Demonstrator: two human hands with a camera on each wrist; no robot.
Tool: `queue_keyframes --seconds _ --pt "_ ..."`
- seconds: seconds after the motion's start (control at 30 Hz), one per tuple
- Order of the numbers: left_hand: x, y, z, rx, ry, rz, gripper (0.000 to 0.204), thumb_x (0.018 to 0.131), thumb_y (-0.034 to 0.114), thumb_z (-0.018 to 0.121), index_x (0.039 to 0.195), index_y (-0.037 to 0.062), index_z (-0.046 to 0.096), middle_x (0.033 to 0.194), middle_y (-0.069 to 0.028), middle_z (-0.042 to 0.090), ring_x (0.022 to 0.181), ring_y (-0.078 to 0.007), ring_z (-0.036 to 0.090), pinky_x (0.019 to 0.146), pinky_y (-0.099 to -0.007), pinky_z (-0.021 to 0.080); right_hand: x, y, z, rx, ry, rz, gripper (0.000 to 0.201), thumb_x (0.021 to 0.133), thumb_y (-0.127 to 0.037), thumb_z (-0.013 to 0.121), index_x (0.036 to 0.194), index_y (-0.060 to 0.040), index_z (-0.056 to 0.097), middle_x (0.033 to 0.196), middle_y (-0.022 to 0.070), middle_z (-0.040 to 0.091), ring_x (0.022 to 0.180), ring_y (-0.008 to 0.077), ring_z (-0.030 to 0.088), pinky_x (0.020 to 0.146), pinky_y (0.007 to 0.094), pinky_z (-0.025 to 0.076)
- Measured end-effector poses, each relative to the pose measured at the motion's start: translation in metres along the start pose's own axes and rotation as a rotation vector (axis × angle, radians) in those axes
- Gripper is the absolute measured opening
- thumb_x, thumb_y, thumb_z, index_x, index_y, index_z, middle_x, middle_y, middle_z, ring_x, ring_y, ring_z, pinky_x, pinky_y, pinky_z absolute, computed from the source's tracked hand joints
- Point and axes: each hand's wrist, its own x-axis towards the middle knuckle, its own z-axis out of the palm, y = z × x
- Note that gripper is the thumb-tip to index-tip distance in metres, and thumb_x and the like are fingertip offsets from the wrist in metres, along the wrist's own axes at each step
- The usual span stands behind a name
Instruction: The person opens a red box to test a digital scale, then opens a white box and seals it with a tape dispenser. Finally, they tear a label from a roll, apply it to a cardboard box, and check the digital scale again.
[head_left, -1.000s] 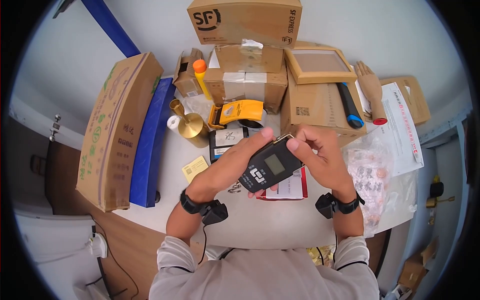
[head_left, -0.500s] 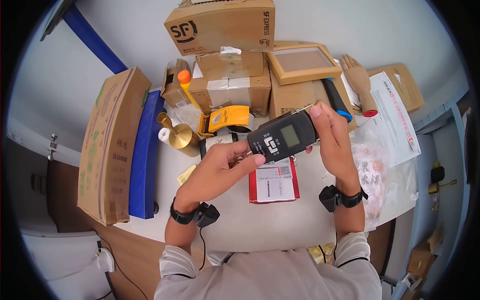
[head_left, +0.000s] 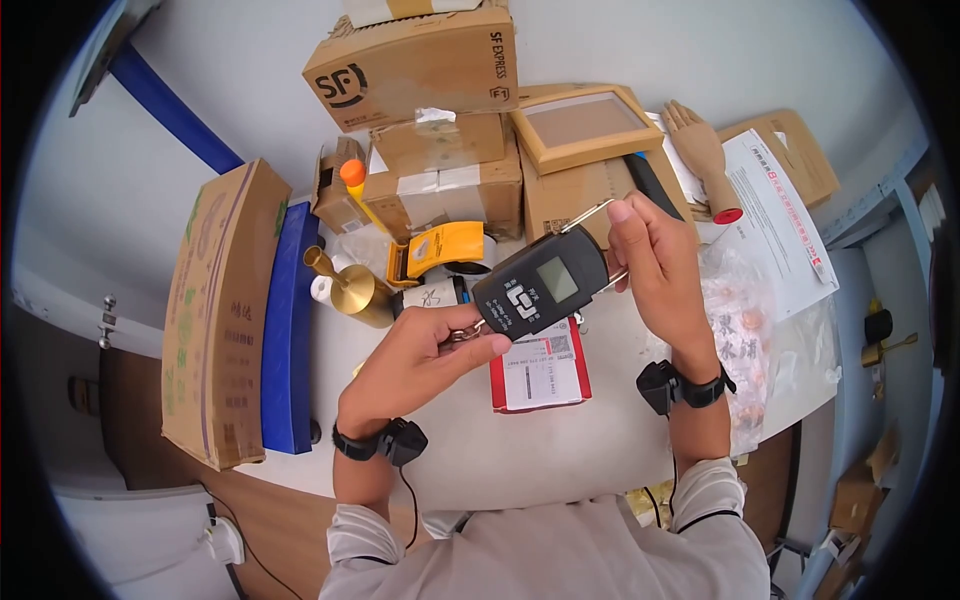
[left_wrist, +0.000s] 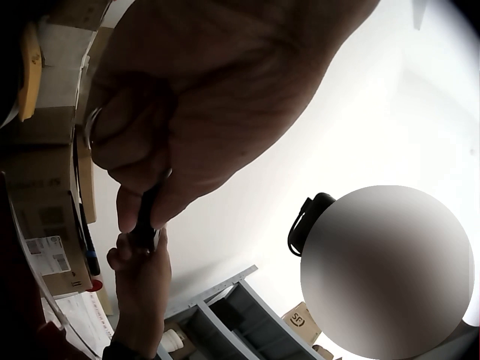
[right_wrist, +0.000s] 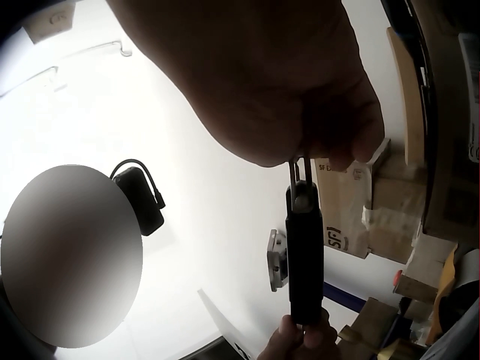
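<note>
A black handheld device point(head_left: 540, 285) with a small grey screen is held above the table, tilted, its face toward the head camera. My right hand point(head_left: 655, 270) grips the metal handle point(head_left: 588, 215) swung out from its upper right end. The lower left end is pinched by my left hand point(head_left: 420, 360), thumb in front, with metal hardware partly hidden in the fingers. In the right wrist view the device point(right_wrist: 306, 255) is seen edge-on, with the handle's two bars running up to my right hand point(right_wrist: 300, 90). Below the device lies a red box point(head_left: 540, 375) with a white label.
Cardboard boxes point(head_left: 445, 190) stand stacked at the back, with a wooden frame point(head_left: 585, 128) on the right one. Left of centre are a brass vessel point(head_left: 360, 295) and a yellow tape dispenser point(head_left: 440, 248). A mannequin hand point(head_left: 700, 160) and bubble wrap point(head_left: 735, 345) are at right.
The handle has swung out from the device's end, held by my right hand. My left hand has shifted to the device's lower end, and the red box shows more fully.
</note>
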Motion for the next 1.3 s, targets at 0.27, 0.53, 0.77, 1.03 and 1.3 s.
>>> queue_keyframes --seconds 0.27,0.53,0.77,1.03,1.3 --pt "0.005 -0.006 0.002 -0.079 -0.041 0.0 0.028 0.097 0.02 0.072 0.114 -0.0035 0.069 0.073 0.0047 0.051 0.067 -0.005 0.037 0.057 -0.0251 0.033 0.003 0.003 -0.005 0.004 0.003 0.024 0.045 0.108 -0.029 0.056 0.074 -0.0005 0.048 0.055 0.0025 0.044 0.05 0.0071 0.046 0.047 0.0277 0.036" --pt "0.007 -0.002 0.01 0.028 0.057 -0.009 0.024 0.094 0.018 0.075 0.107 -0.0023 0.071 0.069 0.0063 0.045 0.064 -0.0034 0.033 0.054 -0.0247 0.029 0.002 0.003 0.006 -0.013 -0.081 0.098 0.048 0.105 -0.032 0.06 0.071 -0.0004 0.047 0.058 0.0025 0.045 0.053 0.0078 0.04 0.048 0.028 0.033" --pt "0.01 -0.004 0.009 0.008 0.056 0.012 0.021 0.094 0.017 0.074 0.103 -0.0024 0.07 0.07 0.0052 0.049 0.062 -0.0029 0.037 0.054 -0.024 0.033 0.004 0.007 -0.006 0.027 0.026 0.029 0.046 0.102 -0.029 0.065 0.067 -0.0033 0.05 0.062 -0.0025 0.047 0.059 0.0057 0.037 0.05 0.0296 0.03" --pt "0.013 -0.011 0.025 -0.121 0.113 0.131 0.03 0.1 -0.001 0.059 0.13 -0.0032 0.058 0.101 -0.0063 0.072 0.099 -0.0128 0.069 0.091 -0.0271 0.054 0.007 -0.004 -0.009 0.33 0.136 0.147 0.04 0.105 -0.035 0.061 0.076 -0.0068 0.057 0.079 -0.0025 0.059 0.069 0.0024 0.052 0.059 0.0214 0.044" --pt "0.006 -0.008 0.042 -0.087 0.445 0.343 0.035 0.093 -0.011 0.063 0.126 -0.0033 0.063 0.128 -0.0174 0.066 0.118 -0.0217 0.067 0.102 -0.0325 0.053 0.006 -0.001 -0.017 0.485 0.069 0.168 0.041 0.106 -0.041 0.057 0.081 -0.0089 0.059 0.08 -0.0029 0.062 0.071 0.0037 0.058 0.062 0.021 0.048"
